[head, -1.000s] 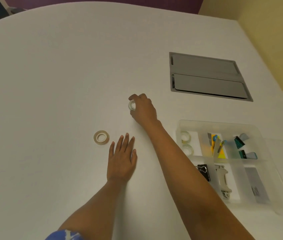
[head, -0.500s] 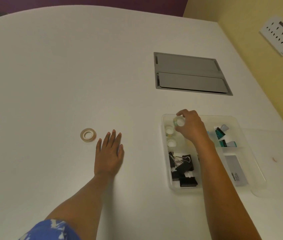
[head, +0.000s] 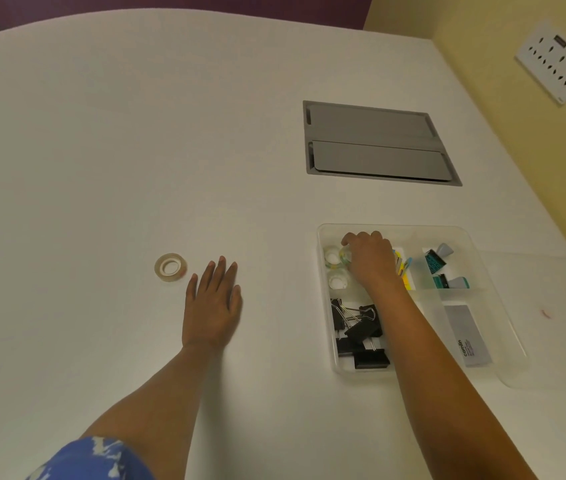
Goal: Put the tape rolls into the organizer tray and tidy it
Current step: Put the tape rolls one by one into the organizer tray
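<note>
A clear plastic organizer tray (head: 323, 233) sits on the white table at the right. My right hand (head: 371, 261) reaches into its far-left compartment and grips a small clear tape roll (head: 345, 255). Two more clear tape rolls lie in that compartment, one (head: 331, 256) beside my fingers and one (head: 337, 280) nearer to me. A larger beige tape roll (head: 170, 267) lies flat on the table to the left. My left hand (head: 214, 303) rests flat on the table, fingers spread, just right of that roll and apart from it.
The tray also holds black binder clips (head: 357, 332), teal clips (head: 435, 263), yellow sticky tabs (head: 402, 268) and a grey card (head: 466, 336). A grey cable hatch (head: 375, 143) is set in the table behind the tray. A yellow wall with sockets (head: 556, 60) stands at the right.
My right hand carried the small clear tape roll from the table's middle rightward into the tray's far-left compartment and lowered it there. My left hand stayed flat on the table.
</note>
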`<move>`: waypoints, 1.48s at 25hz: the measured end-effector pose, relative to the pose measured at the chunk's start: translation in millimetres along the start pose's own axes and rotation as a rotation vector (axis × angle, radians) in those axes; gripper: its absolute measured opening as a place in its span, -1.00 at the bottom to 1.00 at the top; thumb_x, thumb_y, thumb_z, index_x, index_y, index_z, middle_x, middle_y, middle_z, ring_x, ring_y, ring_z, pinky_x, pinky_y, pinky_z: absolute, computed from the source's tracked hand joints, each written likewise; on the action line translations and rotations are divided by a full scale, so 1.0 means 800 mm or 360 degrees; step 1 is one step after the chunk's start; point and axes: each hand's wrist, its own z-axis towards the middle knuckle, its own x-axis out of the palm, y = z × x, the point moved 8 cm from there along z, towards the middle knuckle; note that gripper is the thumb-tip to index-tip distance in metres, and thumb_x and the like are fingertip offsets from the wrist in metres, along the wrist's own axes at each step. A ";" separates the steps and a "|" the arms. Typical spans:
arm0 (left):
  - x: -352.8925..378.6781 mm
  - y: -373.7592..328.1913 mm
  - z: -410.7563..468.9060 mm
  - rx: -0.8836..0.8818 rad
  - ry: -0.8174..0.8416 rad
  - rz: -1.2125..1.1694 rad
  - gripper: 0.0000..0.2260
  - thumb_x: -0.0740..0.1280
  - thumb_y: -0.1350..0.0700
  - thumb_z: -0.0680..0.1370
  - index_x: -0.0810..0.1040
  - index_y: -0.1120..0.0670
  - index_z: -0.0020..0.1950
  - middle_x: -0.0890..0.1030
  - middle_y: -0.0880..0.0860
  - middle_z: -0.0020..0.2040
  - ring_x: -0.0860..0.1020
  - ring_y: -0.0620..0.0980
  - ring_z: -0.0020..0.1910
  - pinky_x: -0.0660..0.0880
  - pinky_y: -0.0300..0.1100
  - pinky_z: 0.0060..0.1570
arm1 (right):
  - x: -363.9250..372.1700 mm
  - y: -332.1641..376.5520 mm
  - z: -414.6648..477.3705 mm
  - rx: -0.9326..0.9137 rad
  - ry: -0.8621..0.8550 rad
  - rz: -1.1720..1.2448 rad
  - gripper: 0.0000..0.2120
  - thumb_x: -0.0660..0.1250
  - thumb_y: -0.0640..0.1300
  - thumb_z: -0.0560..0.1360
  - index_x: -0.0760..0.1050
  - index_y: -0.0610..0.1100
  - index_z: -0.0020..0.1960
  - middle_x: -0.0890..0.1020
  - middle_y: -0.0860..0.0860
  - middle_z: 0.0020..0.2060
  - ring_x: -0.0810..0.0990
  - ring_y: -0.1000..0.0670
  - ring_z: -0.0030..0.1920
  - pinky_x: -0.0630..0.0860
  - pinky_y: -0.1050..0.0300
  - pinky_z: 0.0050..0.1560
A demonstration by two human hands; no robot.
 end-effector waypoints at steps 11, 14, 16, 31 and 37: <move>0.003 0.001 -0.001 0.0028 0.0006 -0.0004 -0.55 -0.05 0.01 0.64 0.04 -0.05 0.54 0.01 -0.06 0.58 -0.06 -0.10 0.56 -0.13 -0.03 0.54 | 0.003 -0.001 -0.003 0.0046 -0.0029 0.0125 -0.57 0.28 -0.33 0.50 0.37 -0.12 0.34 0.54 -0.13 0.18 0.47 -0.13 0.19 0.43 0.06 0.12; 0.004 -0.001 -0.004 0.0067 0.0011 -0.0003 -0.56 -0.05 0.02 0.65 0.05 -0.02 0.54 0.03 -0.05 0.58 -0.06 -0.10 0.56 -0.13 -0.07 0.54 | -0.008 0.000 -0.011 0.0113 -0.0073 0.0255 -0.54 0.29 -0.36 0.49 0.37 -0.13 0.35 0.50 -0.15 0.23 0.45 -0.13 0.22 0.44 0.06 0.12; 0.004 -0.001 -0.009 0.0116 0.0006 0.0006 -0.56 -0.06 0.03 0.65 0.07 -0.02 0.54 0.03 -0.05 0.58 -0.04 -0.10 0.55 -0.13 -0.10 0.54 | -0.025 0.005 -0.019 0.0184 -0.0173 0.0369 -0.58 0.30 -0.35 0.50 0.39 -0.14 0.33 0.50 -0.14 0.24 0.44 -0.13 0.22 0.44 0.06 0.11; -0.037 0.092 -0.077 -0.0077 -0.0001 0.0036 -0.48 -0.21 -0.05 0.58 0.04 0.01 0.55 0.04 -0.04 0.57 -0.05 -0.08 0.56 -0.12 -0.06 0.54 | -0.037 0.293 -0.054 -0.0413 -0.0003 0.0833 -0.55 0.30 -0.11 0.56 0.32 -0.15 0.42 0.42 -0.13 0.33 0.41 -0.13 0.32 0.46 0.00 0.24; -0.046 0.111 -0.073 -0.0035 -0.0011 0.0026 -0.55 -0.04 0.02 0.65 0.06 0.01 0.55 0.06 -0.04 0.57 -0.04 -0.07 0.56 -0.19 -0.09 0.52 | 0.005 0.375 -0.055 -0.0485 0.0142 0.0779 -0.39 0.32 -0.05 0.55 0.17 -0.11 0.51 0.21 -0.11 0.49 0.24 -0.12 0.46 0.35 -0.01 0.38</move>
